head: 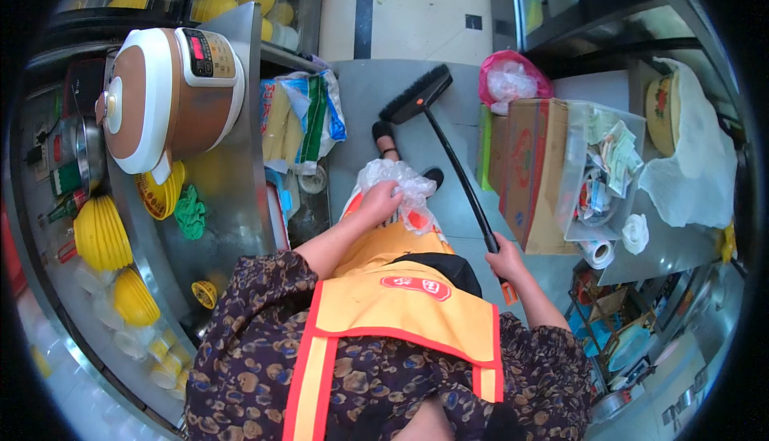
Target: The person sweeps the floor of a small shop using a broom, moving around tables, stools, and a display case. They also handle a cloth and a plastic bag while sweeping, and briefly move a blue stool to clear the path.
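My left hand (381,202) grips a crumpled clear plastic bag (414,185) in front of my yellow apron (372,309). The bag hangs past my fingers and covers part of my legs. Lower on the other side, my right hand (506,256) is closed around the black handle of a broom (461,179). Its orange-tipped end sticks out below my fist. The broom slants away from me, and its black bristle head (418,95) is at the grey tiled floor (444,152) beside my dark shoe (382,130).
A steel counter at left carries a brown and white electric cooker (174,95) and stacked yellow bowls (103,234). Below it lies a bag of noodle-like sticks (285,122). To my right stand a cardboard box (531,170), a clear plastic bin holding banknotes (601,164) and a pink bag (515,77).
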`<state>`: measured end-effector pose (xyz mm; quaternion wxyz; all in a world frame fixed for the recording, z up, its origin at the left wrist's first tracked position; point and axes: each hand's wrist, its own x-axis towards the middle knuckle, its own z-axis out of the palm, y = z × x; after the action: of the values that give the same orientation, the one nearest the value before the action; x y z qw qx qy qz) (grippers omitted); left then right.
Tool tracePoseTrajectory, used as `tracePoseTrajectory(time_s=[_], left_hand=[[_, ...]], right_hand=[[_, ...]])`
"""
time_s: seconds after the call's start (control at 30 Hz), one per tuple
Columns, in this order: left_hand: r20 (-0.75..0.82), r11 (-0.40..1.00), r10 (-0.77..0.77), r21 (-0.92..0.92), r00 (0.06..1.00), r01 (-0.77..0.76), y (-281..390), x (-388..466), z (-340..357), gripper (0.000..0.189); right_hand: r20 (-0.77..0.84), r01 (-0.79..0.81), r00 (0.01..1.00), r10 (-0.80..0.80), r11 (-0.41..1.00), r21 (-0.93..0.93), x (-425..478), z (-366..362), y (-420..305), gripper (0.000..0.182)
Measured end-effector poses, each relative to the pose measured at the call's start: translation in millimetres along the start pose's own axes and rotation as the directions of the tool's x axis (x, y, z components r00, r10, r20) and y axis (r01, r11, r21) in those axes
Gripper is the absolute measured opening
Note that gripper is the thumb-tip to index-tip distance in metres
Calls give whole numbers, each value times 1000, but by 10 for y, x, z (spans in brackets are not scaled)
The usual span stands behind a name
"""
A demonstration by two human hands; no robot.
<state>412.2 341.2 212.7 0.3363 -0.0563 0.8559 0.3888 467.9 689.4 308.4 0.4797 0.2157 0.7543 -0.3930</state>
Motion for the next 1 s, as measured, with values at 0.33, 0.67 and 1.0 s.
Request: tracePoseTrajectory(time_s=[0.33, 0.67, 1.0], left_hand=[[31, 983, -177, -31, 984, 178, -107, 325, -434, 37], [-68, 991, -128, -53, 989, 125, -417, 691, -850, 39], [-7, 979, -181, -100, 984, 179, -170, 1130, -1272, 55]], right_hand=[[-84, 236, 964, -253, 956, -171, 1732, 694, -1180, 38], [-62, 204, 970, -236, 924, -325, 1342, 566, -1744, 41], [-157, 273, 937, -311, 935, -227, 2271, 930, -2762, 38]])
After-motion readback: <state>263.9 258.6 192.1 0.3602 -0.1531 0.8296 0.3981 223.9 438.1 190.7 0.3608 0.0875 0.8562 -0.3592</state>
